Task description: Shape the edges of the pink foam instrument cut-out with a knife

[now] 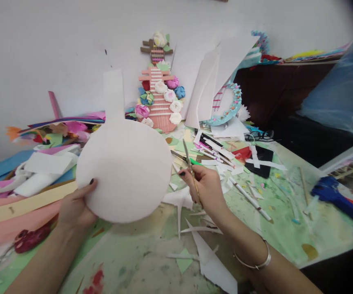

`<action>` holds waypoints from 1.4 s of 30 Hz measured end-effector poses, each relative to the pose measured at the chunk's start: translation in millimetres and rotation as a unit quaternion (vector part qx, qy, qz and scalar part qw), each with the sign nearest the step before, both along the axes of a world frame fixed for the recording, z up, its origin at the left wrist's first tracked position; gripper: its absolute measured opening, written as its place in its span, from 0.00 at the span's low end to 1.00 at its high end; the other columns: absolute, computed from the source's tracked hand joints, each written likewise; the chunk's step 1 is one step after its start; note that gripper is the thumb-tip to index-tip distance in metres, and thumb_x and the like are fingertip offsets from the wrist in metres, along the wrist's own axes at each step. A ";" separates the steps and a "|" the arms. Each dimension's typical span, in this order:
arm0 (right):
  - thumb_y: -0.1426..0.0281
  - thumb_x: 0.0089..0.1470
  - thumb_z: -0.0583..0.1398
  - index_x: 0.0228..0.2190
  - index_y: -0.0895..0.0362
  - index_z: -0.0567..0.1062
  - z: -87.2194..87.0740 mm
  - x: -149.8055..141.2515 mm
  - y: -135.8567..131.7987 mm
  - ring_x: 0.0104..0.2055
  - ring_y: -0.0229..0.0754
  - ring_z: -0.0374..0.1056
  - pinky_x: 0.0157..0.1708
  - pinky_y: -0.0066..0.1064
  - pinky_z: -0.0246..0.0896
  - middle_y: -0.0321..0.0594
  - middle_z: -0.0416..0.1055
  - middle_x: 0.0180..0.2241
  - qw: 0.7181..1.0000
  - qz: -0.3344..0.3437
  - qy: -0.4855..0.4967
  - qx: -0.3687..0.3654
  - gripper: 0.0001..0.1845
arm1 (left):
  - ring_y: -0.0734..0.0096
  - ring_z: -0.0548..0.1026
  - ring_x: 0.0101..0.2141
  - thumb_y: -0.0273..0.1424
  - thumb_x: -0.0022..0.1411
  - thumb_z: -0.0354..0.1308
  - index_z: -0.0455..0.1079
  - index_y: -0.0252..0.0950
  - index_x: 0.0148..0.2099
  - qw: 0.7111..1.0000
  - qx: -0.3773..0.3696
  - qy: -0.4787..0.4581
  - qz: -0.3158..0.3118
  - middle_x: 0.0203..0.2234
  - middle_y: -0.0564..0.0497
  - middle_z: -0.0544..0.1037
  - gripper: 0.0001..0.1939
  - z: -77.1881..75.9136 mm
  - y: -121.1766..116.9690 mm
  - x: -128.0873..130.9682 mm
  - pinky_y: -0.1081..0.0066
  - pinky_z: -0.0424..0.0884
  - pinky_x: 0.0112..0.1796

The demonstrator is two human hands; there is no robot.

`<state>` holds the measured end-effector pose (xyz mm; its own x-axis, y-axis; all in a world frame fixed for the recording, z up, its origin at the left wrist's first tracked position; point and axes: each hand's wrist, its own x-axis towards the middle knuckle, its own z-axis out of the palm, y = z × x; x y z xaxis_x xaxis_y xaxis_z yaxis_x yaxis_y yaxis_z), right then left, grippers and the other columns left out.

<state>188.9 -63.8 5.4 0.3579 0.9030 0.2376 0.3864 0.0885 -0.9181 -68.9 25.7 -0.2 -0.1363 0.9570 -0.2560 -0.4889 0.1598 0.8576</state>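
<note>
Two hands (pixel 77 208) (pixel 209 188) hold scissors (pixel 188 160), round cutout (pixel 124 167), perhaps card.

Flower-decked pink model instrument (pixel 156 100) by the white wall (pixel 56 49), eyeglasses (pixel 260 136) rightward.

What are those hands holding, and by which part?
The left hand holds the white cutout by its lower-left edge; the right hand holds scissors by the handles.

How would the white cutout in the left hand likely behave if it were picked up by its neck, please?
The white cutout is probably fairly stiff, since its narrow neck stands up without drooping. It seems light for its size, as the left hand holds it by one edge. It might crease at the neck's base, where it widens abruptly.
</note>
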 end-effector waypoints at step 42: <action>0.53 0.53 0.60 0.29 0.55 0.67 -17.3 -21.8 1.3 0.21 0.34 0.60 0.22 0.25 0.52 0.31 0.64 0.20 0.994 -0.038 -0.105 -0.004 0.18 | 0.57 0.77 0.48 0.23 0.41 0.70 0.63 0.55 0.60 0.991 0.035 -0.027 -0.126 0.52 0.54 0.76 0.45 -14.7 -42.3 34.2 0.65 0.79 0.41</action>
<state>167.1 -62.5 -11.9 0.3684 0.8775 0.3071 0.5740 0.0452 -0.8176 -34.8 -16.6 -14.9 0.1221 0.9744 -0.1886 -0.4864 0.2244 0.8444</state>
